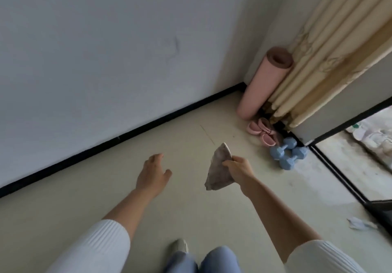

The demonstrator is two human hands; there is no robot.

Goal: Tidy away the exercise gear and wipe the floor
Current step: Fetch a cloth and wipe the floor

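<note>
- The right hand (238, 169) grips a grey cloth (219, 167). Fingers and thumb curl round its right edge, and the cloth hangs in a rough folded triangle above the floor (101, 200).
- The left hand (153, 172) holds nothing. Its fingers are loosely spread and a little bent, with the back of the hand facing up, and no contact with anything is visible.
- The two hands are apart, with bare floor showing between them.
- The exercise gear sits in the far right corner. A rolled pink yoga mat (263, 83) stands on end and leans against the cream curtain (318, 60).
- At the mat's foot lie pink padded pieces (262, 131) whose kind I cannot tell.
- Just beside them lie two blue dumbbells (288, 152), touching each other and close to the black door frame (339, 173).
- A black skirting board (127, 133) runs along the foot of the white wall (106, 60) and marks the left edge.
- Pale open floor stretches from the hands to the skirting board and to the gear.
- A crumpled scrap (360, 222) lies on the floor near the frame, at the lower right.
- A pale shoe (179, 247) shows at the bottom edge.
</note>
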